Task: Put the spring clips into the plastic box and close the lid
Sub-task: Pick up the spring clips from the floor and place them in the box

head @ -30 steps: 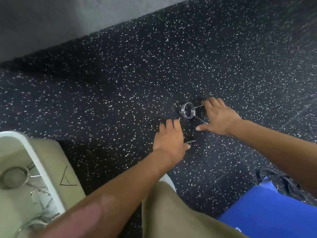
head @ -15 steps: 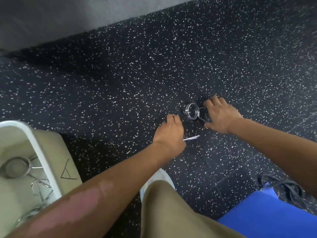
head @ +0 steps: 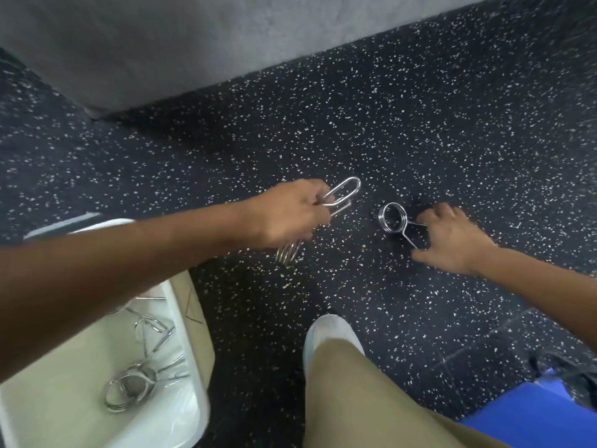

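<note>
My left hand is shut on a metal spring clip and holds it above the floor; its handle loops stick out to the right and its coil hangs below my palm. A second spring clip lies on the speckled black floor. My right hand pinches that clip's handle wires, fingers closed on them. The white plastic box stands open at the lower left with several spring clips inside, partly hidden by my left forearm.
A grey wall rises at the back. My knee in tan trousers and a white shoe fill the lower middle. A blue object with a dark strap lies at the lower right. A tan flap lies beside the box.
My left hand has lifted a clip off the floor and moved left towards the box. My right hand has closed on the other clip's handles. The camera has tilted down.
</note>
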